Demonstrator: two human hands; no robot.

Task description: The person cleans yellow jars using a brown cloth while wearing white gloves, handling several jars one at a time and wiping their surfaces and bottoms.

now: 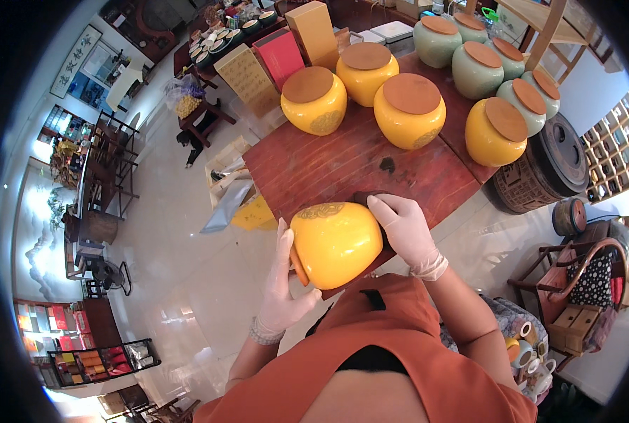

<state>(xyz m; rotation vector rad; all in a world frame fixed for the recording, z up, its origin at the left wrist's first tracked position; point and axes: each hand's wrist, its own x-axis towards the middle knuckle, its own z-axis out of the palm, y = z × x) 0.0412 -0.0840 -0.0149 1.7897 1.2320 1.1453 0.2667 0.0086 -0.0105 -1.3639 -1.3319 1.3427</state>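
Note:
A glazed yellow jar (338, 246) with an embossed medallion lies tilted on its side in front of me, its wooden lid (298, 260) facing left. My left hand (281, 285), in a thin pale glove, cups the lid end with the thumb below. At the jar's base end is my gloved right hand (403, 227), its fingers around a dark cloth or pad (369, 196) pressed near the base; the exact material cannot be told. Behind the jar is the red wooden table (319, 174), bearing more yellow jars with wooden lids (314, 100) (409, 111).
Pale green lidded jars (477, 70) stand at the back right, near a wooden shelf. Gift boxes (279, 57) line the table's far left side. A carved dark drum-shaped stool (539, 164) stands right of the table. An open carton (228, 158) lies on the floor at left.

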